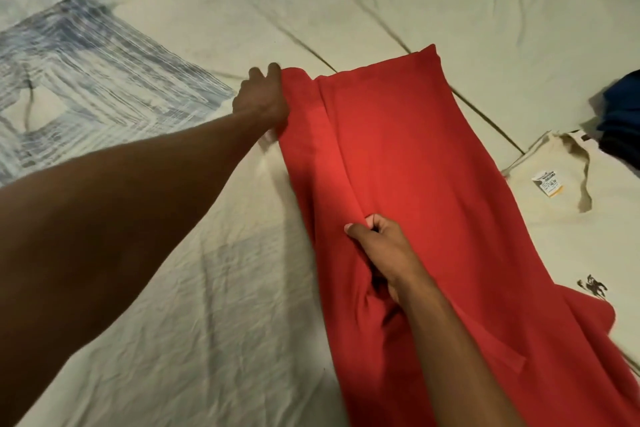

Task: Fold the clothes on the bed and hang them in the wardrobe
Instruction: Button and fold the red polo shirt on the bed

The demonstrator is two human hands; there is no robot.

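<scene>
The red garment (415, 184) lies lengthwise away from the person on the bed (207, 288). The left hand (261, 99) holds its far left corner, grip hidden; the right hand (384, 250), nearer, pinches the folded edge.

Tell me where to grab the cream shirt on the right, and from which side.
Take the cream shirt at its open collar by the label, reaching from the right: that part lies flat and bare, while the red garment covers its left edge.
</scene>
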